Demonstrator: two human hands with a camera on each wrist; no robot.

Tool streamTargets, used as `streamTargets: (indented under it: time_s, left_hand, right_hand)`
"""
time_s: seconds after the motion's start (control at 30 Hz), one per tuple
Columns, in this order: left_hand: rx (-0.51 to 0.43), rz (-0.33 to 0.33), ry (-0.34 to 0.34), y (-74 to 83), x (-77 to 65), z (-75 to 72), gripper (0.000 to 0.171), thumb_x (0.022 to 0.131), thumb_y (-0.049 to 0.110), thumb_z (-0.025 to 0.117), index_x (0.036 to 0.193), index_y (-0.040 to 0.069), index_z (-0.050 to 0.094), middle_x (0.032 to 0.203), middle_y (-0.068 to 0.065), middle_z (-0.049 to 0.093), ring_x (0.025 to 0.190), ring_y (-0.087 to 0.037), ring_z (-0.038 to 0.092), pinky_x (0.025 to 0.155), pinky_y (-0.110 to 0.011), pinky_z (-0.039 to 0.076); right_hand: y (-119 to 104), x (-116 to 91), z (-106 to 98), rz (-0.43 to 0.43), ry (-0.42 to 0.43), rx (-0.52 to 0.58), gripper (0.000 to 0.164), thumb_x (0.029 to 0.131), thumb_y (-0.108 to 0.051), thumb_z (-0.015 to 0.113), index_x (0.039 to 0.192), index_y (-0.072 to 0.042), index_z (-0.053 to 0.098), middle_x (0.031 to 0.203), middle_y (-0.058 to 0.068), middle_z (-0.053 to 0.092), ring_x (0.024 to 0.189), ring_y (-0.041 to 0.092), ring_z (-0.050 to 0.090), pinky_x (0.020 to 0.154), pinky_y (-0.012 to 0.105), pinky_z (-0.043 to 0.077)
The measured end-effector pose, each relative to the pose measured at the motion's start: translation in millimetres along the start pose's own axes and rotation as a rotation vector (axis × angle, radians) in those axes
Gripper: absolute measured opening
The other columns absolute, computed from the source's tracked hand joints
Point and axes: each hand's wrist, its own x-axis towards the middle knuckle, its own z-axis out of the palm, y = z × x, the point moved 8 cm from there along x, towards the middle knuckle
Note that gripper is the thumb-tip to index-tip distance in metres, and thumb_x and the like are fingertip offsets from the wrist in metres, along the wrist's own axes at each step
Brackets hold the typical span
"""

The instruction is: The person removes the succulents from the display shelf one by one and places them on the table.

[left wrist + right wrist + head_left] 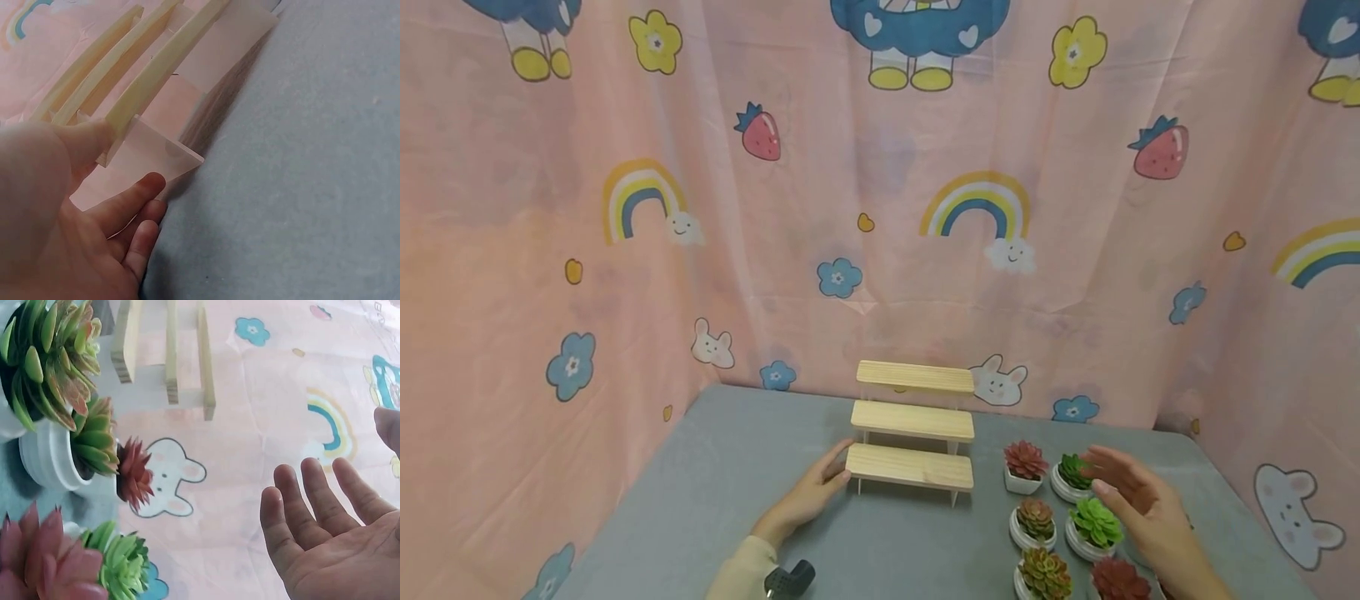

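Note:
A three-tier display stand with pale wooden shelves and see-through side supports stands on the table. My left hand is at the left end of its lowest shelf; in the left wrist view the thumb touches the shelf end, with extended fingers beside the support. My right hand hovers with fingers spread and nothing held, over the right side of several potted succulents. Closest to it are a dark green succulent and a bright green succulent in round white pots.
Left of those are a red succulent in a square white pot, a brownish succulent and an orange-green succulent. A dark red succulent is at the bottom edge. A printed pink cloth hangs behind the grey table.

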Motion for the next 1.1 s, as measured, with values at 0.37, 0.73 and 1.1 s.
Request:
streamTargets:
  time_s: [0.37,0.73,1.1]
  left_hand:
    - [0.005,0.052,-0.001,4.5,-2.9,-5.5,0.061,0.108,0.028,0.049,0.162,0.013,0.024,0.152,-0.033,0.044,0.139,-0.048,0.047,0.112,-0.064,0.039]
    - [0.028,0.049,0.005,2.8,-0.1,-8.7,0.061,0.106,0.029,0.054,0.159,0.014,0.031,0.146,-0.028,0.053,0.135,-0.044,0.053,0.111,-0.064,0.04]
    - [0.002,0.032,0.079,11.5,-5.9,-20.0,0.053,0.108,0.026,0.049,0.157,0.01,0.036,0.146,-0.029,0.053,0.131,-0.044,0.056,0.108,-0.061,0.045]
  right_hand:
    - [-5,10,20,-0.046,0.044,0.084,0.038,0.104,-0.002,0.051,0.142,-0.009,0.052,0.123,-0.025,0.065,0.108,-0.009,0.064,0.085,0.01,0.052]
    - [-18,18,35,-0.143,0.038,0.186,0.039,0.103,0.005,0.05,0.141,-0.004,0.053,0.124,-0.018,0.066,0.112,-0.007,0.062,0.089,0.008,0.05]
    - [-25,32,54,-0.116,0.04,0.144,0.036,0.104,-0.002,0.051,0.14,-0.002,0.052,0.122,-0.022,0.065,0.111,-0.005,0.064,0.086,0.011,0.053]
